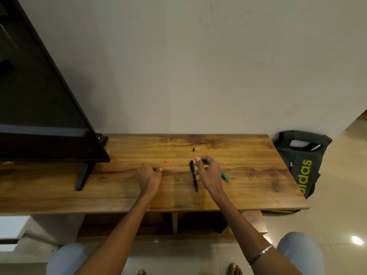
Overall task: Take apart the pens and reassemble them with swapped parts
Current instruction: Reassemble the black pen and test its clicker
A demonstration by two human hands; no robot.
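Both my hands over the wooden table (248, 187).
My left hand (149, 176) curls, contents unclear; my right hand (208, 172) pinches something thin beside the black pen (193, 176); green pen (225, 177) right.

Bare forearms, no sleeves. Thin metal bangle (261, 254) on right forearm. Light blue trousers (301, 253). Bare feet (235, 269).

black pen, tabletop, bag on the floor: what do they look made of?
Black pen: probably plastic with a dull sheen; a pale band near the tip may be metal.
Tabletop: wood or wood-look laminate; brown grain streaks, smooth, slightly glossy.
Bag: dark woven fabric, matte, creased, with printed yellow-green lettering.
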